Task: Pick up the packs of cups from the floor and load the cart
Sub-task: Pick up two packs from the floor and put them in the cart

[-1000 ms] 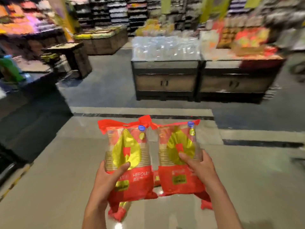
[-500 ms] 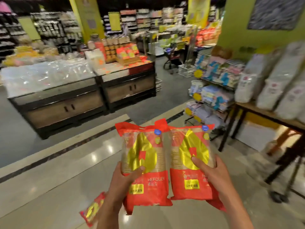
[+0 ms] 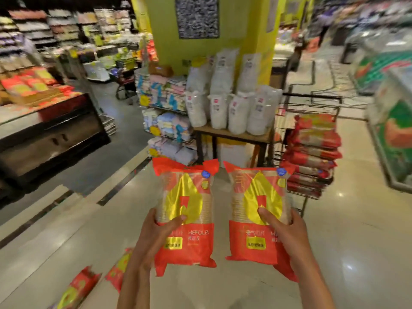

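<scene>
Two upright cup packs (image 3: 186,210), one gripped in each outstretched hand (image 3: 156,233).

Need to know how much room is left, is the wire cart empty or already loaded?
Already loaded: the wire cart holds a tall stack of red cup packs. Its back is hidden, so the room left is unclear.

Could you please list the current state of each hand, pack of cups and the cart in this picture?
left hand: gripping the left pack
right hand: gripping the right pack
left pack: held upright, off the floor
right pack: held upright, off the floor
floor packs: lying on the floor
cart: partly loaded with stacked packs
</scene>
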The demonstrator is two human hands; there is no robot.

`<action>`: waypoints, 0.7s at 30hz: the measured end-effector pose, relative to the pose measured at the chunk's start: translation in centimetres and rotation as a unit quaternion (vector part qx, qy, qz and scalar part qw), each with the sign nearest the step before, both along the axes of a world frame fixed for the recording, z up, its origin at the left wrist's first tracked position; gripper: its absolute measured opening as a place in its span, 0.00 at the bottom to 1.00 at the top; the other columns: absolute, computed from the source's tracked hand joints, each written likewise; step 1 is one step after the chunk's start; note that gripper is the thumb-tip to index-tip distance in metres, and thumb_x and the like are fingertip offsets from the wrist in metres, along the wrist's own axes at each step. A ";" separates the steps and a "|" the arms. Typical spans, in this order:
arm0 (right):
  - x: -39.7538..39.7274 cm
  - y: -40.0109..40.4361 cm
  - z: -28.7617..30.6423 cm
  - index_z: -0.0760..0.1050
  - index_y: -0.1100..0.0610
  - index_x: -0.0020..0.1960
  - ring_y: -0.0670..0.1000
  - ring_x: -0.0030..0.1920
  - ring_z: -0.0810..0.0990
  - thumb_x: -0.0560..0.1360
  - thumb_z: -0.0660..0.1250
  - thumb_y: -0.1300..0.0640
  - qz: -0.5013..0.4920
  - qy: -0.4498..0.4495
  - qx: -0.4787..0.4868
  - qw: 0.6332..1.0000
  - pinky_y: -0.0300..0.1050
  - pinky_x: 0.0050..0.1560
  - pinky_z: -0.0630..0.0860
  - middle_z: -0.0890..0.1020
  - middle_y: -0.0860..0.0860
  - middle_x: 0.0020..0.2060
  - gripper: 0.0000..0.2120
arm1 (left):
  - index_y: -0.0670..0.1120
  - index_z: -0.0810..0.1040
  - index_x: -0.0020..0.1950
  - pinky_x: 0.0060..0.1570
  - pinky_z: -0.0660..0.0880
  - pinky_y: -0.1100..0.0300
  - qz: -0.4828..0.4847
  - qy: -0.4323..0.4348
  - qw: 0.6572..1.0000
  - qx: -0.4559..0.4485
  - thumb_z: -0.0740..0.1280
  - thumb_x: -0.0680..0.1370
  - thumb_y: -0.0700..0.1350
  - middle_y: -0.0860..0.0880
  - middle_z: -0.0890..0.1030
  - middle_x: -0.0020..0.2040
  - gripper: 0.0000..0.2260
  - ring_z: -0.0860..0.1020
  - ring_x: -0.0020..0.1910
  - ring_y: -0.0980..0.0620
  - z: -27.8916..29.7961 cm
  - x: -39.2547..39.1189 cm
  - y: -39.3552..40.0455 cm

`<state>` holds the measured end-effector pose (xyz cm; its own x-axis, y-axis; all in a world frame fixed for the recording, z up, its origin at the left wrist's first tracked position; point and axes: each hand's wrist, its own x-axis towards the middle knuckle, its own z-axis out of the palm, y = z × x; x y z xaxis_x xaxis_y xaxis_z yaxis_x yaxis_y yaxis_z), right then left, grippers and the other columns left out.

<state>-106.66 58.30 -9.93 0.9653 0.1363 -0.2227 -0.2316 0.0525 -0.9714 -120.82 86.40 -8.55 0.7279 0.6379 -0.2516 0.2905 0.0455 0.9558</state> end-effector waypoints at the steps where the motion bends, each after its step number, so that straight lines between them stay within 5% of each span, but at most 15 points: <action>1: 1.1 -1.5 -0.3 0.78 0.52 0.59 0.55 0.44 0.88 0.62 0.83 0.47 -0.019 0.007 -0.002 1.000 0.57 0.44 0.85 0.88 0.52 0.48 0.29 | 0.51 0.79 0.58 0.48 0.84 0.41 -0.014 0.000 1.000 0.000 0.84 0.58 0.58 0.47 0.88 0.49 0.33 0.87 0.46 0.45 0.0 2.1 -1.1; 7: 8.4 -8.8 -2.2 0.77 0.54 0.59 0.55 0.41 0.88 0.66 0.81 0.49 -0.101 0.039 0.005 0.994 0.49 0.36 0.84 0.87 0.54 0.48 0.26 | 0.50 0.79 0.60 0.47 0.84 0.46 -0.114 -0.005 0.993 -0.027 0.84 0.61 0.54 0.47 0.88 0.51 0.31 0.87 0.48 0.46 -1.6 15.7 -7.4; 11: 16.1 -12.4 -2.6 0.75 0.54 0.59 0.55 0.42 0.88 0.66 0.81 0.48 -0.141 0.049 -0.011 0.989 0.52 0.39 0.85 0.87 0.54 0.50 0.27 | 0.49 0.77 0.58 0.32 0.81 0.61 -0.159 -0.015 0.985 -0.062 0.81 0.69 0.40 0.51 0.88 0.45 0.22 0.87 0.41 0.53 -3.1 25.7 -10.2; 16: 26.1 -15.4 -0.8 0.76 0.55 0.60 0.52 0.39 0.88 0.69 0.80 0.50 -0.177 0.031 -0.011 0.984 0.44 0.32 0.82 0.87 0.53 0.49 0.24 | 0.49 0.78 0.62 0.36 0.82 0.57 -0.196 -0.018 0.977 -0.084 0.82 0.68 0.44 0.47 0.88 0.52 0.25 0.87 0.45 0.50 -3.0 37.8 -12.2; 21: 34.2 -18.5 -1.0 0.77 0.55 0.60 0.52 0.41 0.88 0.66 0.81 0.46 -0.200 0.042 -0.033 0.978 0.46 0.37 0.83 0.87 0.53 0.49 0.27 | 0.51 0.79 0.62 0.36 0.82 0.60 -0.214 -0.026 0.974 -0.073 0.80 0.70 0.43 0.50 0.88 0.49 0.22 0.87 0.46 0.52 -2.6 47.3 -15.5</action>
